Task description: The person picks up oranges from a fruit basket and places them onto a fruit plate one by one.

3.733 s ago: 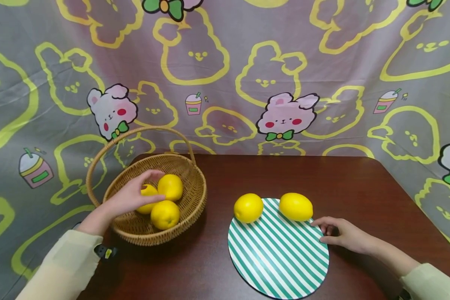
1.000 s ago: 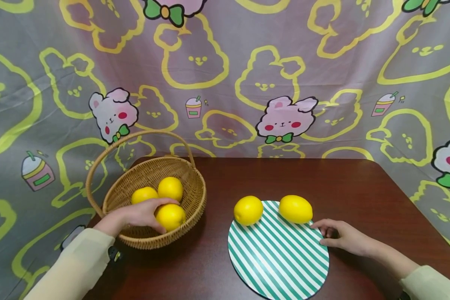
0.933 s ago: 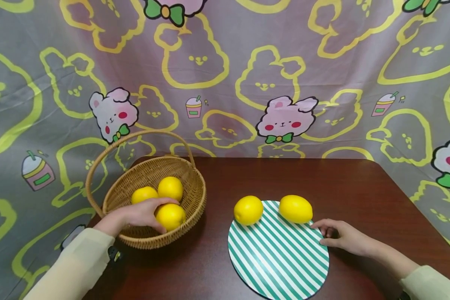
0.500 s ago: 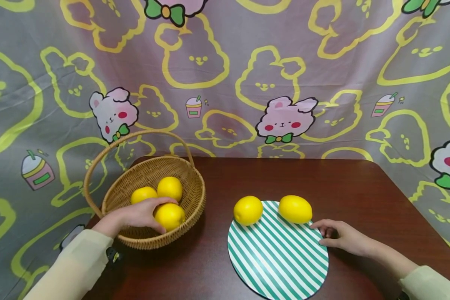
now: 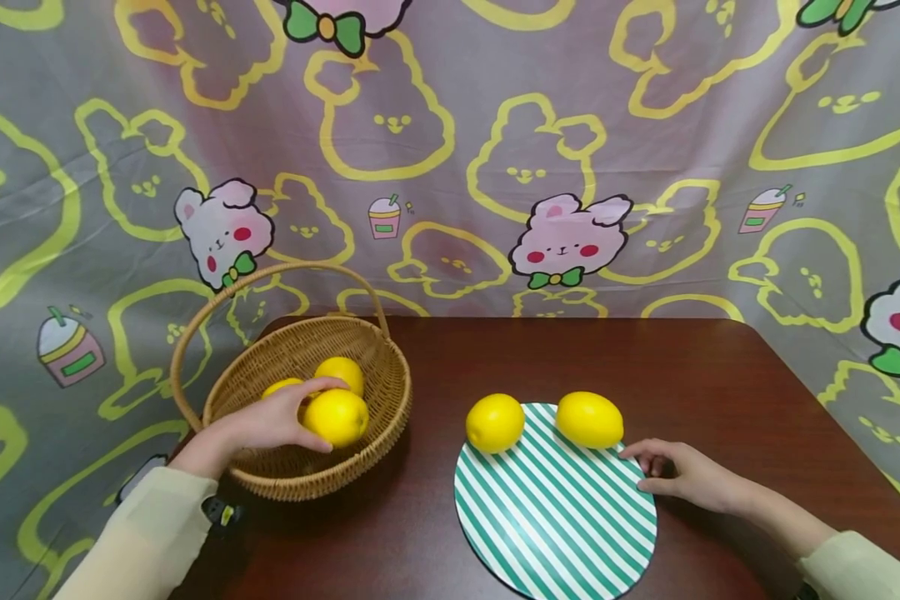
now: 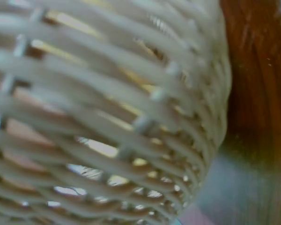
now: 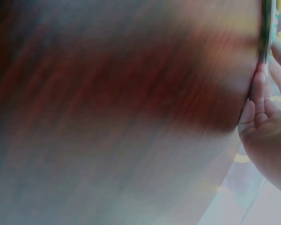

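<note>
A yellow lemon [image 5: 337, 419] is in my left hand [image 5: 266, 421], thumb below and fingers over the top, inside the wicker basket [image 5: 378, 354]. Behind it lie a second lemon [image 5: 345, 372] and a third lemon [image 5: 281, 386], the third partly hidden by my hand. My right hand [image 5: 686, 477] rests at the right rim of a round green-and-white striped board [image 5: 555, 517], index fingertip and thumb at the edge, the other fingers loosely curled. At the board's far edge sit a lemon [image 5: 495, 423] on the left and another lemon [image 5: 589, 420] on the right.
The basket's tall handle [image 5: 307, 265] arches over its far left side. In the left wrist view the woven wall [image 6: 107, 103] fills most of the frame. The dark wooden table [image 5: 645, 358] reaches back to a patterned cloth [image 5: 450, 125], which also hangs at both sides.
My left hand first hovered over the lemons, then came round the front one; in the last half second it has raised that lemon slightly. My right hand has stayed at the board's rim.
</note>
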Demonstrator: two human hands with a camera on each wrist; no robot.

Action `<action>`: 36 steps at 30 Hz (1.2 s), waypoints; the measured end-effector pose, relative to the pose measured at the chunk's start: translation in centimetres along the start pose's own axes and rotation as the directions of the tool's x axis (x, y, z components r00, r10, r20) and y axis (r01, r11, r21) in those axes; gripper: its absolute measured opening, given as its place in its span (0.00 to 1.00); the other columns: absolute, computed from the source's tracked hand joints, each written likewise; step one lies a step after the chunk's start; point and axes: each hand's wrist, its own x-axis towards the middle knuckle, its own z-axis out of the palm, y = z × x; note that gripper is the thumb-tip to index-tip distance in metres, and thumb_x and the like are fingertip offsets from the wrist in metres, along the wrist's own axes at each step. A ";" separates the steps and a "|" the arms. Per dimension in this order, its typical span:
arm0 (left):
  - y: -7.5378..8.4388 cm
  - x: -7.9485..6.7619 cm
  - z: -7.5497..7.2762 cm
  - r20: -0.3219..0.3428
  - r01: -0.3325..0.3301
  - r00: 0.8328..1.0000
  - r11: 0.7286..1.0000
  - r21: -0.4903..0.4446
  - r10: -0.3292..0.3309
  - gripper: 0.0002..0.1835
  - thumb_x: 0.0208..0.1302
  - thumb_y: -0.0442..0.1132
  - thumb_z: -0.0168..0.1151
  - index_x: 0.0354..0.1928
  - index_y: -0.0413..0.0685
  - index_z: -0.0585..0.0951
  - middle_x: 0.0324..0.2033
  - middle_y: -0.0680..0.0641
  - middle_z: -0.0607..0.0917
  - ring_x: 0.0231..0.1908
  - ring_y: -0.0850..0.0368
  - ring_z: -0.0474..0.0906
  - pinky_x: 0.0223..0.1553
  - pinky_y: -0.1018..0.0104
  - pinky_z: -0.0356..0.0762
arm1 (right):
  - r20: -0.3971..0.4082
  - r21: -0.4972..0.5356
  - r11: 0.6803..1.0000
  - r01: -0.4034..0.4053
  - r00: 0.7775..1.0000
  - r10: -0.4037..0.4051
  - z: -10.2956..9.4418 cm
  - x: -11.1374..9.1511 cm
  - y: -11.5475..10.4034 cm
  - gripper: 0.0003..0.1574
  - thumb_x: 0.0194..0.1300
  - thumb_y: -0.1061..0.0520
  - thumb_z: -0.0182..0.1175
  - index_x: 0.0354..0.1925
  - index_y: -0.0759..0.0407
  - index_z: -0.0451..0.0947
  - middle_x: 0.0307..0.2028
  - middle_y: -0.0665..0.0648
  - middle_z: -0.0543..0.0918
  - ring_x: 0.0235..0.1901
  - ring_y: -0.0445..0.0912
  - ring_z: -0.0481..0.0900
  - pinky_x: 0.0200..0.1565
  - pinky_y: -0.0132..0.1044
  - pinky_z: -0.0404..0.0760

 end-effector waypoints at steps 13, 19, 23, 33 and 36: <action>1.7 -0.4 -0.7 -0.153 -0.067 0.987 0.983 -0.169 0.041 0.41 0.48 0.47 0.78 0.63 0.53 0.68 0.59 0.45 0.74 0.53 0.45 0.73 0.47 0.50 0.74 | -0.002 -0.006 1.000 0.015 1.000 -0.016 -0.1 0.0 0.0 0.23 0.64 0.60 0.64 0.56 0.67 0.74 0.34 0.49 0.73 0.31 0.40 0.72 0.31 0.32 0.72; 2.8 -0.6 -0.6 -0.206 -0.089 0.978 0.972 -0.217 0.044 0.41 0.47 0.43 0.79 0.63 0.53 0.67 0.57 0.46 0.74 0.50 0.45 0.72 0.43 0.54 0.77 | 0.000 -0.005 1.000 0.028 1.000 -0.028 0.0 0.0 0.1 0.23 0.64 0.61 0.64 0.56 0.67 0.73 0.34 0.50 0.73 0.31 0.40 0.72 0.31 0.32 0.72; 3.7 -0.6 -0.5 -0.237 -0.121 0.969 0.966 -0.228 0.065 0.41 0.47 0.40 0.79 0.62 0.54 0.67 0.55 0.47 0.75 0.49 0.46 0.73 0.41 0.55 0.79 | 0.002 -0.003 1.000 0.025 1.000 -0.025 -0.1 0.0 0.0 0.23 0.64 0.61 0.64 0.55 0.67 0.73 0.34 0.50 0.73 0.31 0.40 0.72 0.31 0.32 0.72; 5.8 -0.4 -0.3 -0.264 -0.149 0.961 0.959 -0.239 0.084 0.43 0.46 0.40 0.79 0.64 0.53 0.66 0.56 0.46 0.74 0.48 0.47 0.73 0.43 0.52 0.78 | 0.005 -0.006 1.000 0.021 1.000 -0.021 -0.1 0.0 0.0 0.23 0.64 0.60 0.64 0.55 0.67 0.74 0.34 0.49 0.73 0.31 0.40 0.72 0.31 0.32 0.72; 6.5 -0.3 0.0 -0.263 -0.160 0.960 0.956 -0.244 0.094 0.43 0.46 0.41 0.79 0.64 0.53 0.66 0.56 0.46 0.74 0.49 0.47 0.73 0.43 0.53 0.78 | 0.002 -0.010 0.999 0.033 0.999 -0.033 -0.1 0.0 0.0 0.23 0.64 0.60 0.64 0.55 0.66 0.74 0.34 0.49 0.73 0.31 0.40 0.72 0.31 0.32 0.72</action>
